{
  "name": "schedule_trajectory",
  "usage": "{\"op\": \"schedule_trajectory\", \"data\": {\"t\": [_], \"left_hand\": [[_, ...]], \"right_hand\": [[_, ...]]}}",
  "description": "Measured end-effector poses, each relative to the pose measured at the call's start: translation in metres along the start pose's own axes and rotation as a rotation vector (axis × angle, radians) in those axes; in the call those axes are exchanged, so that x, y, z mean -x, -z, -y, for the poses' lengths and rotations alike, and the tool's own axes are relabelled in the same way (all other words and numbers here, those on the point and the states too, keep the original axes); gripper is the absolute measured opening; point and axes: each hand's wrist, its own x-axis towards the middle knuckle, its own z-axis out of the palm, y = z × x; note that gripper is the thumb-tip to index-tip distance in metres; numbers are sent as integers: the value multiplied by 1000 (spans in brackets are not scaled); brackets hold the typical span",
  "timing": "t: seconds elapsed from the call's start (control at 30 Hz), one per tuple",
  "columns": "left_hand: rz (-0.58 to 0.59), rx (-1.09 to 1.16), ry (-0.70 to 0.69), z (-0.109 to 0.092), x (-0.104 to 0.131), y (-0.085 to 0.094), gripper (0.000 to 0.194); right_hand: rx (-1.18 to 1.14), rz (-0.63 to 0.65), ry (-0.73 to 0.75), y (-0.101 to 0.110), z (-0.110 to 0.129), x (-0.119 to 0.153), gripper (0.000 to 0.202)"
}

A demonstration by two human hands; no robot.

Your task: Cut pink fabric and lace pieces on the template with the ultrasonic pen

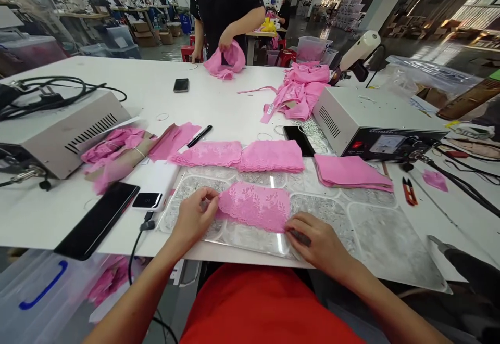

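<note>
A pink lace piece [255, 206] with a scalloped lower edge lies on the clear-covered grey mat [386, 229] in front of me. My left hand [197, 208] pinches its left tip between thumb and fingers. At its lower right corner, my right hand [314, 237] has thumb and fingers closed on the edge. Just behind it are two stacks of pink lace pieces, a left stack [213, 154] and a right stack [271, 155]. Farther right, a stack of plain pink fabric [351, 171] rests on the mat's back edge.
Metal boxes stand at left [58, 130] and right [375, 120]. A tablet [97, 219], white power bank [156, 182], pen [199, 136] and orange snips [409, 192] lie around. Behind the pink garment heap [300, 91], a person [226, 11] across the table handles pink fabric [225, 62].
</note>
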Motion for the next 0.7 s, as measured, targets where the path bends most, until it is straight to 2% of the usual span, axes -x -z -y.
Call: {"op": "schedule_trajectory", "data": {"t": [0.13, 0.3, 0.5, 0.57, 0.7], "left_hand": [[-8, -14, -16, 4, -1, -1, 20], [-41, -54, -67, 14, 7, 0, 17], [-46, -90, -155, 22, 16, 0, 15], [-55, -106, -195, 25, 16, -2, 14], [-90, -149, -290, 29, 16, -4, 10]], "right_hand": [[-82, 9, -40, 4, -3, -8, 15], [-150, 96, -39, 11, -4, -15, 18], [-118, -39, -289, 17, -25, -38, 17], [-112, -24, -337, 18, -33, -50, 18], [-83, 48, -343, 15, -39, -69, 16]]}}
